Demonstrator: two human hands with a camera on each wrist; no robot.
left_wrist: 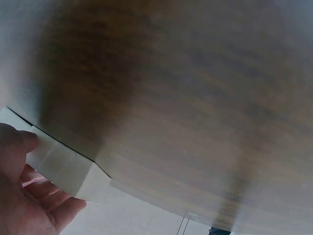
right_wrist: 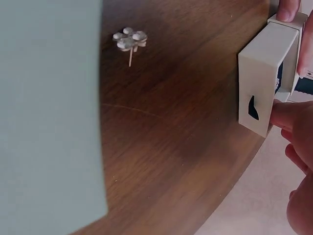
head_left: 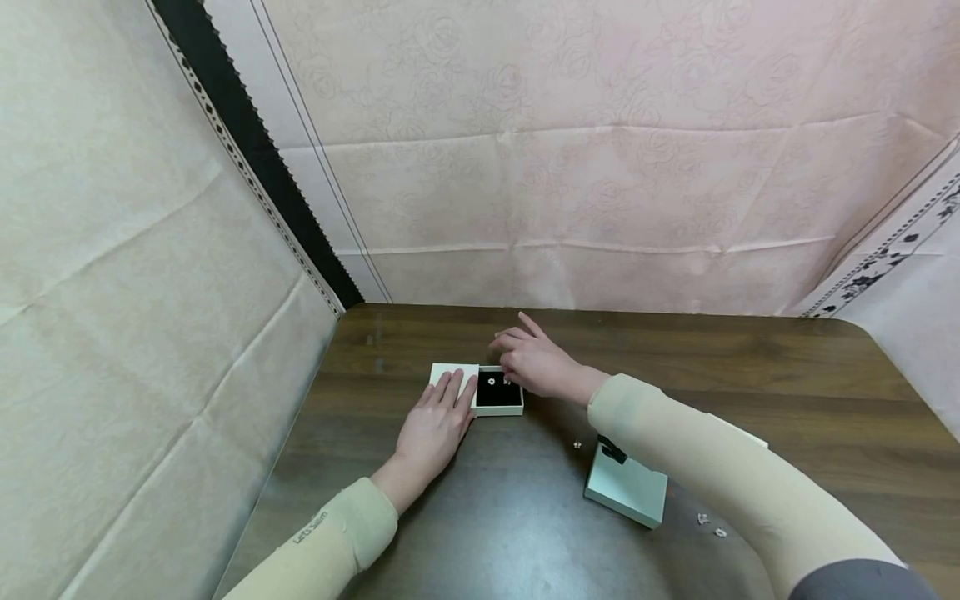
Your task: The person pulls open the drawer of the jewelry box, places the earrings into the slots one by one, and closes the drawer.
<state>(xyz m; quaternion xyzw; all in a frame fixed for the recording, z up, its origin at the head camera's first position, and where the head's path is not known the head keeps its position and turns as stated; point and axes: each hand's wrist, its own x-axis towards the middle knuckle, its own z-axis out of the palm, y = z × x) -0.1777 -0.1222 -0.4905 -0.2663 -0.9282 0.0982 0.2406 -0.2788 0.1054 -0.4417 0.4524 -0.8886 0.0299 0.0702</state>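
Note:
A small white drawer-style jewelry box (head_left: 499,410) stands pulled open on the table, its black pad (head_left: 491,395) showing. One stud earring (head_left: 491,381) sits in the pad, and another earring (head_left: 507,382) lies just under my right fingertips. My left hand (head_left: 433,427) holds the box's white sleeve (head_left: 442,367), fingers across its top and thumb at the front side. Over the drawer's right end is my right hand (head_left: 542,363), one finger lifted away; the right wrist view shows a digit (right_wrist: 281,113) dipping into the drawer. Whether those fingertips pinch the earring is hidden.
A pale green box lid (head_left: 627,487) lies below my right forearm, with a black piece (head_left: 611,448) at its edge. Loose flower-shaped earrings (head_left: 577,444) (right_wrist: 130,40) lie beside it, and more earrings (head_left: 702,518) are nearer me. Patterned cloth (head_left: 600,192) hangs behind the table.

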